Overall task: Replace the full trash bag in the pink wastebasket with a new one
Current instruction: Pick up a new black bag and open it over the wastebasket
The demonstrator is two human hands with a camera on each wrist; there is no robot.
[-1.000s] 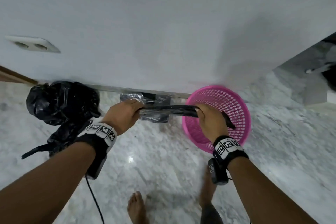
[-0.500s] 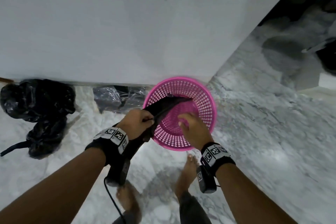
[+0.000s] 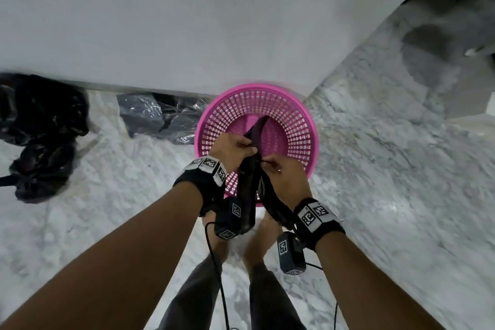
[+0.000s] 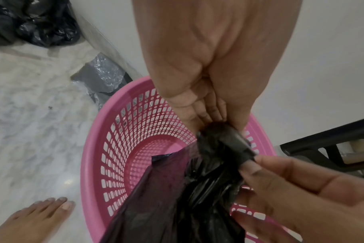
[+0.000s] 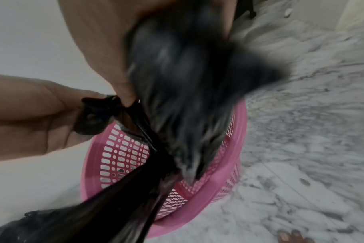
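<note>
The pink wastebasket [image 3: 308,120] stands bare on the marble floor against the white wall, also seen in the left wrist view as a pink wastebasket [image 4: 114,148]. Above its near rim my left hand [image 3: 247,146] grips a bunched new black trash bag [image 3: 249,185]. My right hand [image 3: 267,165] pinches the same bag right beside it. One corner of the bag [image 4: 168,164] hangs inside the basket. In the right wrist view the bag [image 5: 187,82] is blurred over the basket [image 5: 197,205]. The full black trash bag [image 3: 40,115] lies on the floor far left.
A crinkled silvery package [image 3: 160,118] lies by the wall just left of the basket. My bare feet [image 4: 31,217] stand close to the basket's near side. Dark furniture [image 4: 322,144] is to the right. Marble floor [image 3: 375,195] spreads to the right.
My hands held the bag stretched flat between them left of the basket; they have come together over it. The bag now hangs bunched, one corner inside the basket.
</note>
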